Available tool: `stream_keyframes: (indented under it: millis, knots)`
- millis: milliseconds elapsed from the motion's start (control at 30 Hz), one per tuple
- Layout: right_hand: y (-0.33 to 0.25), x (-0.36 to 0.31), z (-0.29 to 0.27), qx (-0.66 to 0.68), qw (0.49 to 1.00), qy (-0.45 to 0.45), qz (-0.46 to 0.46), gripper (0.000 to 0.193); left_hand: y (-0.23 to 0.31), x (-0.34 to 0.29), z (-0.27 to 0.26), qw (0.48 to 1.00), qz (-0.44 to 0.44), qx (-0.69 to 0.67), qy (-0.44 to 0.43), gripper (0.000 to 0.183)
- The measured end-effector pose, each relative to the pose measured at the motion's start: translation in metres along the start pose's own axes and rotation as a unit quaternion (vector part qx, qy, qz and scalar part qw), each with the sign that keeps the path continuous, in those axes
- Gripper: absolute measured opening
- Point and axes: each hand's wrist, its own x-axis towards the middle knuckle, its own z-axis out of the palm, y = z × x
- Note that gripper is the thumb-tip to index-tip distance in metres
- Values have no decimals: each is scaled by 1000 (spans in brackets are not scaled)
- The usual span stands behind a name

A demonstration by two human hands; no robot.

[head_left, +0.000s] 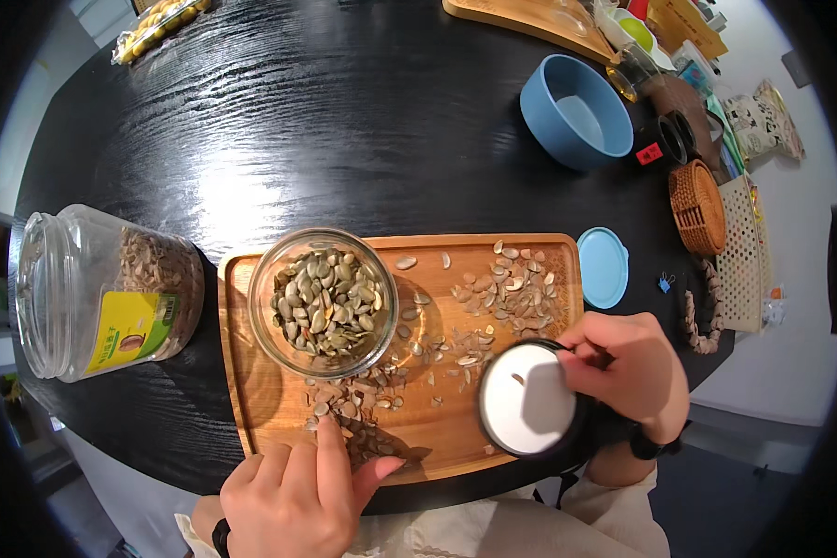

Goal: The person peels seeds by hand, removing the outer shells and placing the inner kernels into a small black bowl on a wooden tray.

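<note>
On the wooden tray (pixel 456 428) stands a glass bowl (pixel 392 307) of green pumpkin seed kernels (pixel 327 305). Loose seed shells (pixel 530 293) lie scattered over the tray. My left hand (pixel 293 502) is at the tray's near edge, index finger stretched down to the shells below the bowl, thumb apart, the other fingers bent; nothing shows in it. At the tray's right near corner, my right hand (pixel 637 372) grips the rim or handle of a dark-sided mug (pixel 521 414). White shows inside the mug, with a small brown bit on it; whether this is liquid or lining, I cannot tell.
Left of the tray stands a clear plastic jar (pixel 65 279) part full of unshelled seeds. A light blue lid (pixel 603 268) lies right of the tray, a blue bowl (pixel 581 116) beyond it. At the right edge are a woven round box (pixel 697 206) and a beige basket (pixel 742 251).
</note>
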Motion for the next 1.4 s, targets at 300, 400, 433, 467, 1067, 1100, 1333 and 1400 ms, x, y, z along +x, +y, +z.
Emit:
stream_keyframes:
  millis: [300, 400, 433, 467, 1067, 1100, 1333, 1400]
  knots:
    - [-19, -1, 15, 29, 995, 91, -17, 19, -4, -3, 1, 1000, -8, -4, -3, 55]
    - [-20, -17, -17, 1, 998, 57, 14, 19, -3, 1, 2, 1000, -2, -13, -2, 54]
    - [-21, -20, -21, 8, 998, 56, 28, 18, -4, 2, 2, 1000, 0, -16, -10, 53]
    - [-21, -23, -24, 14, 997, 56, 43, 18, -5, 3, 2, 1000, 2, -19, -16, 52]
    - [3, -35, -25, -235, 931, -161, -229, 34, -5, 2, 2, 1000, -13, -20, -10, 57]
    - [2, -32, -22, -245, 925, -156, -244, 30, -6, 1, 2, 1000, -12, -21, -10, 57]
    - [3, -36, -35, -180, 927, -115, -307, 27, -19, 0, 1, 1000, -19, -11, -7, 51]
    - [7, -42, -45, -142, 937, -165, -273, 27, -21, 1, -4, 1000, -21, 13, -2, 49]
